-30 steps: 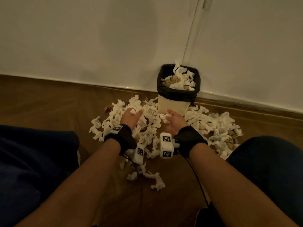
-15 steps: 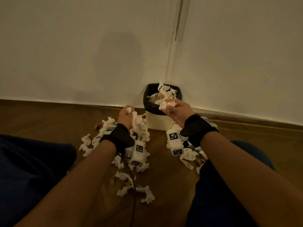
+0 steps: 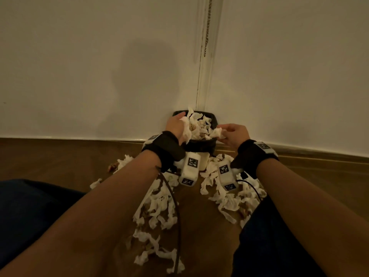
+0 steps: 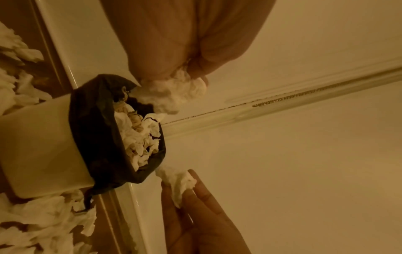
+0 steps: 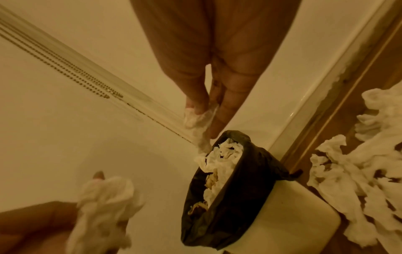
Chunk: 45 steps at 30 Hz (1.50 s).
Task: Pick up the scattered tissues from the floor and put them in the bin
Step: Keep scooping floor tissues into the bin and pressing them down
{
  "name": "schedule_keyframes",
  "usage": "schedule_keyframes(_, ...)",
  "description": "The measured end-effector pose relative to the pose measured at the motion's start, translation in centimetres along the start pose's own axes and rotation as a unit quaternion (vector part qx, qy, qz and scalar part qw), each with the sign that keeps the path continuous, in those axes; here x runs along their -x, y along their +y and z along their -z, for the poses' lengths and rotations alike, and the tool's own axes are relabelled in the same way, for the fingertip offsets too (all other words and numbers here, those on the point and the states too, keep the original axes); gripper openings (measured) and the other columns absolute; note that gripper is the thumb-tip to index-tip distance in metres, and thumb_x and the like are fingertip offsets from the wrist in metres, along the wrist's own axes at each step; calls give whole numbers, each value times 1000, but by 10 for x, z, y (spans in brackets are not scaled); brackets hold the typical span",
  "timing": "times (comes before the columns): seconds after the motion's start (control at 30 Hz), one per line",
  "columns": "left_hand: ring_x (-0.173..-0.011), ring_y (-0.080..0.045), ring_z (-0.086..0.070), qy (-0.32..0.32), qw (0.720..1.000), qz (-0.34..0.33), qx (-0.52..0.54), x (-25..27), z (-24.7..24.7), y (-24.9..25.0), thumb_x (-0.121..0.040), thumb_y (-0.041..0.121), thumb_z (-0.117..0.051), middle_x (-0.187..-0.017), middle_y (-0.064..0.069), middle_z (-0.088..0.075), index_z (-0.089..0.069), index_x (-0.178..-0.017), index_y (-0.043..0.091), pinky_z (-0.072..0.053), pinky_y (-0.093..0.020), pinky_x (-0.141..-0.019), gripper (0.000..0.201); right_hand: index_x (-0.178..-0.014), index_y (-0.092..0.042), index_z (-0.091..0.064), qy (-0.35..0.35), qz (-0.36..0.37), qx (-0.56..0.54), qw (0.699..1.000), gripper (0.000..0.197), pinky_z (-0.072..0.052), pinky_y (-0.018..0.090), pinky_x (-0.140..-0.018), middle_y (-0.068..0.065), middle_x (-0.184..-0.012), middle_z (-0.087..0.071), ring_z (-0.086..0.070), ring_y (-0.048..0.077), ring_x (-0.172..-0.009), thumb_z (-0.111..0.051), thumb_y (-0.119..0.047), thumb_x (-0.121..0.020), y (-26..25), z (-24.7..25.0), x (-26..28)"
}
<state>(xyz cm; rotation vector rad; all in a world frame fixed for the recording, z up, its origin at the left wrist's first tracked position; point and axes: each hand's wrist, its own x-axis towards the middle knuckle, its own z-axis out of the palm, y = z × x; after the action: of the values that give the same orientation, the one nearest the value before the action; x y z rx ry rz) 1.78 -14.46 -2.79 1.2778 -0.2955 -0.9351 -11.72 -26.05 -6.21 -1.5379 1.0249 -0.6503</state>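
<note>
A wooden floor (image 3: 60, 156) is strewn with scattered tissues (image 3: 157, 206) near a cream bin (image 3: 201, 145), which is lined with a black bag (image 4: 91, 120) and packed with tissue at the far wall. A wad (image 3: 186, 130) is gripped by the left hand (image 3: 175, 124) over the bin's left rim. A smaller piece (image 3: 217, 132) is pinched by the right hand (image 3: 235, 133) at its right rim.

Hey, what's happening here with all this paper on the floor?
A person is clearing torn tissues off a wooden floor into a small bin lined with a black bag, set against the wall. The left hand grips a big wad of tissue over the bin's opening, and the right hand pinches a smaller piece at its rim. The bin is already heaped, and many scattered tissues remain on the floor in front of it.
</note>
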Motion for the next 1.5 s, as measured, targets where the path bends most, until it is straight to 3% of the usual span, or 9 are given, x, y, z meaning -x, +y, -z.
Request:
schedule_keyframes(0.07, -71, -19, -56, 13, 1000, -11, -18, -14, -7, -2, -99, 6, -36, -62, -1, -69, -61, -86, 7, -52, -15, -50, 28, -101, -7, -67, 8, 12, 19, 1000, 20, -58, 24, -70, 17, -110, -66, -63, 23, -92, -54, 2, -90, 3, -3, -11)
schedule_keyframes(0.2, -101, -26, -60, 28, 990, -59, -128, -46, -10, -12, -94, 4, -49, -117, -14, -61, -58, -124, 4, -48, -33, -95, 31, -99, -10, -66, 11, 9, 48, 999, 17, -54, 21, -65, 15, -104, -66, -64, 24, -94, -60, 0, -87, 10, -12, -30)
schedule_keyframes(0.37, -79, -12, -59, 41, 955, -139, -258, -85, 9, -29, -88, 7, -59, -103, -6, -64, -65, -115, 11, -50, -16, -68, 28, -97, -8, -70, 44, 44, 114, 992, 14, -54, 16, -66, 9, -100, -69, -63, 15, -84, -66, -7, -84, 19, -26, -50)
schedule_keyframes(0.57, -55, -3, -40, 51, 853, -217, -472, -109, 22, -42, -75, 21, -76, -60, 10, -44, -66, -88, 15, -34, -6, -49, 17, -98, -6, -73, -27, 89, 253, 963, 16, -46, 30, -97, 7, -103, -69, -61, 21, -103, -61, -11, -88, 24, -45, -65)
schedule_keyframes(0.7, -97, -22, -57, -9, 751, -190, -633, -113, 20, -48, -89, 20, -60, -101, -6, -60, -64, -109, 11, -41, -22, -80, 22, -62, 0, -56, -122, 115, 399, 901, 38, -36, 27, -76, 8, -79, -43, -46, 25, -80, -45, -16, -94, 24, -63, -62)
schedule_keyframes(0.8, -120, -30, -48, -54, 702, -126, -699, -113, 12, -52, -96, 13, -45, -132, -17, -48, -51, -129, 7, -38, -34, -101, 34, -95, 0, -60, -208, 127, 481, 842, 36, -36, 32, -95, 17, -92, -52, -45, 28, -100, -37, -28, -96, 29, -75, -62)
schedule_keyframes(1.1, -116, -29, -51, -108, 538, -114, -828, -111, 14, -66, -100, 26, -25, -123, -12, -58, -56, -118, 9, -30, -45, -102, 39, -104, -18, -62, -215, 120, 641, 727, 30, -48, 32, -76, 3, -104, -65, -60, 23, -88, -56, -40, -84, 39, -86, -73)
schedule_keyframes(1.23, -131, -26, -39, -99, 530, -89, -837, -120, 18, -71, -100, 34, -7, -139, -12, -48, -35, -141, 16, -4, -51, -111, 53, -96, -20, -60, -218, 120, 644, 723, 22, -46, 30, -68, 1, -93, -64, -53, 20, -74, -52, -39, -88, 37, -87, -75)
schedule_keyframes(1.5, -92, -19, -55, -20, 618, -248, -745, -100, 33, -63, -98, 34, -24, -91, 2, -59, -56, -101, 22, -22, -44, -97, 34, -113, -12, -58, -210, 115, 561, 792, 29, -47, 38, -91, 10, -108, -62, -58, 26, -97, -51, -18, -86, 16, -74, -61)
